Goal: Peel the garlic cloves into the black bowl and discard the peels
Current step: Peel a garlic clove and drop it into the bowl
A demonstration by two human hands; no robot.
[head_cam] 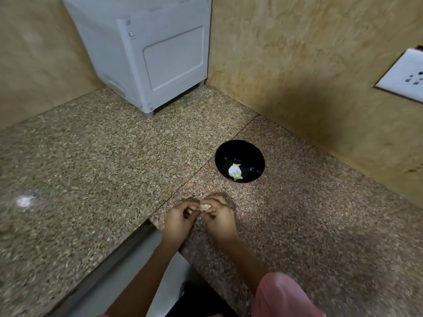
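Observation:
A black bowl (239,161) stands on the speckled granite counter (320,225) near the right wall, with a few pale garlic pieces (235,172) lying at its bottom. In front of it, low over the counter, my left hand (179,219) and my right hand (220,219) meet fingertip to fingertip. Between them they pinch a small pale garlic clove (205,207), mostly hidden by the fingers. Whether skin still covers the clove I cannot tell.
A white boxy appliance (151,53) fills the back corner. Beige stone walls close the left and right sides, and a white wall socket (406,75) sits on the right wall. The counter's inner edge drops off below my left forearm.

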